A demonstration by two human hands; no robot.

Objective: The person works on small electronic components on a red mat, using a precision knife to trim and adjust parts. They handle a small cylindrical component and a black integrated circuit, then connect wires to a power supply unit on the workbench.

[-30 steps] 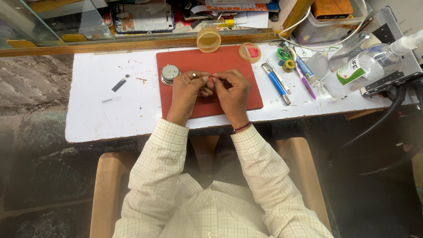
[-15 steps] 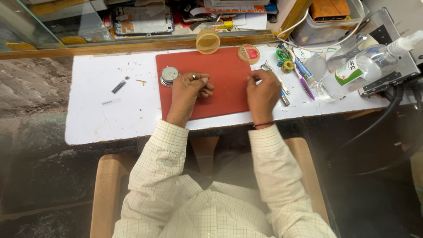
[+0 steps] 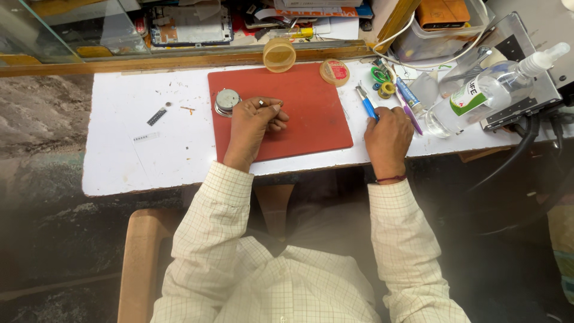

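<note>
On the white tabletop, a small black strip lies alone at far left with bare surface around it. The round metal watch case sits at the left edge of the red mat, just beside the left hand, whose curled fingers pinch a tiny part too small to identify. The mat's centre is open. Off its right edge, the right hand closes on a blue-handled tool, near the clear spray bottle
</note>
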